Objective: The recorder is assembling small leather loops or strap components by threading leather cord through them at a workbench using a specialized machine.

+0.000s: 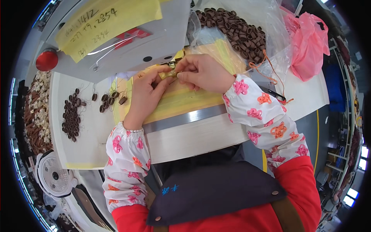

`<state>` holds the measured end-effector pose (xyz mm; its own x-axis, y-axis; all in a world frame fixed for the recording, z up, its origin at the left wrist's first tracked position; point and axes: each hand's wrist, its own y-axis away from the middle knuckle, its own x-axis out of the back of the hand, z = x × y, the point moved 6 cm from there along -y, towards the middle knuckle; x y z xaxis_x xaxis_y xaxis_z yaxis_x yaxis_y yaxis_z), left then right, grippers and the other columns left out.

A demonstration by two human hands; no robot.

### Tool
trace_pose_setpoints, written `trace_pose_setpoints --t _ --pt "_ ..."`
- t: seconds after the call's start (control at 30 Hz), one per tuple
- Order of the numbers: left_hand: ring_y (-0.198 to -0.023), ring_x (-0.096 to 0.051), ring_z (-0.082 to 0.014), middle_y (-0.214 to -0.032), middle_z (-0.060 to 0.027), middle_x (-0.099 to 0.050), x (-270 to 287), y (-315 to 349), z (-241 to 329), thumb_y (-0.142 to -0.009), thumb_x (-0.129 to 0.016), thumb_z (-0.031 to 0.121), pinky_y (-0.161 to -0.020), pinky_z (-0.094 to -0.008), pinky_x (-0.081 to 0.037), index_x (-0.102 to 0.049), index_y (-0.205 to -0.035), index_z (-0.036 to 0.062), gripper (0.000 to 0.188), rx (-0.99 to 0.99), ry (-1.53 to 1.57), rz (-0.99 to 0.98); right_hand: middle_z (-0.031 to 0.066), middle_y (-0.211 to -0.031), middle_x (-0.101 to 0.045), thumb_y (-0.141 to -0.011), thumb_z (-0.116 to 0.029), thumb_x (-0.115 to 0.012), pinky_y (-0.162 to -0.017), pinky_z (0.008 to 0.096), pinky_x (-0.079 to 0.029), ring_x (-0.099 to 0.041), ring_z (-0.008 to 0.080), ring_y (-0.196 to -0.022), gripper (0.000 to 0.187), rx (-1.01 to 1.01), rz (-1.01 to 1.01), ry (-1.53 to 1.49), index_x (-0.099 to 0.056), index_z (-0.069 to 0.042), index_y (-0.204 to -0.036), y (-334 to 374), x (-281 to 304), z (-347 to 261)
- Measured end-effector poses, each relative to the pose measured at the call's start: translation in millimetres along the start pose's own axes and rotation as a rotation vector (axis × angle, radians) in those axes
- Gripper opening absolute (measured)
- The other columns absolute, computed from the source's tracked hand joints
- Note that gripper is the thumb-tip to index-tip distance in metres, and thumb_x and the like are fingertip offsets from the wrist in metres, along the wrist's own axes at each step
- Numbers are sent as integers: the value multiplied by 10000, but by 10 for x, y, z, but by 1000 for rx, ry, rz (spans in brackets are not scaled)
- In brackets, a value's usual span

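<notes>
Both of my hands meet under the sewing machine head (135, 52), close to its needle area. My left hand (147, 91) has its thumb and forefinger brought together beside the presser foot (172, 65). Thumb and fingertips of my right hand (205, 73) are pinched just right of the left ones. Whatever lies between the fingertips is too small and covered to make out. Yellow covering (185, 100) lies on the machine bed below my hands. A few brown rings (107, 101) with loose threads rest left of my left hand.
A heap of brown rings (239, 36) lies on plastic at the back right. More threaded rings (72, 118) cover the left tabletop. A pink bag (309, 48), orange cord (266, 63) and black thread snips (272, 94) are at right. A white fan (54, 174) stands lower left.
</notes>
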<state>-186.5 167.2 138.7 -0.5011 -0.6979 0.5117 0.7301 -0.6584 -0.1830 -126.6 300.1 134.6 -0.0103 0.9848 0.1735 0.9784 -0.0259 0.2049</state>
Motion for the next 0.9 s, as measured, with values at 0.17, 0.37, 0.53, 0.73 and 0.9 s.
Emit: trace_pose_setpoints --t 0.17,0.37,0.53,0.73,0.9 --pt "-434 -346 -88 -477 -18 -411 26 -38 -42 -736 -635 86 -444 -241 -310 -636 -890 27 165 -64 -63 20 62 -698 -592 -821 -124 -583 -460 205 -446 -551 84 -548 167 -73 -93 -16 -544 30 -871 -235 -30 55" --pt "-473 -392 -72 -505 -16 -466 6 -94 -110 -760 -636 178 -468 -232 -334 -624 -801 -9 192 130 -95 59 107 -660 -604 -764 -96 -618 -518 268 -460 -577 159 -574 159 469 299 459 -589 47 -826 -141 3 -127" --pt "-487 -369 -39 -503 12 -468 0 -128 -221 -750 -668 246 -463 -215 -331 -553 -597 -15 324 270 -135 103 154 -659 -570 -713 -45 -594 -557 373 -449 -563 321 -621 66 549 431 500 -548 0 -727 -157 24 -95" --pt "-495 -385 -31 -511 24 -488 20 -140 -187 -744 -675 273 -470 -205 -335 -611 -654 1 293 319 -122 123 163 -654 -578 -714 -53 -609 -535 347 -448 -566 294 -583 82 541 467 559 -592 21 -744 -138 21 -113" --pt "-504 -418 -32 -536 14 -536 4 -144 -259 -745 -670 292 -485 -209 -348 -675 -829 35 271 315 -103 126 164 -668 -578 -717 -52 -610 -543 353 -452 -567 300 -597 83 537 485 563 -584 18 -753 -130 15 -107"
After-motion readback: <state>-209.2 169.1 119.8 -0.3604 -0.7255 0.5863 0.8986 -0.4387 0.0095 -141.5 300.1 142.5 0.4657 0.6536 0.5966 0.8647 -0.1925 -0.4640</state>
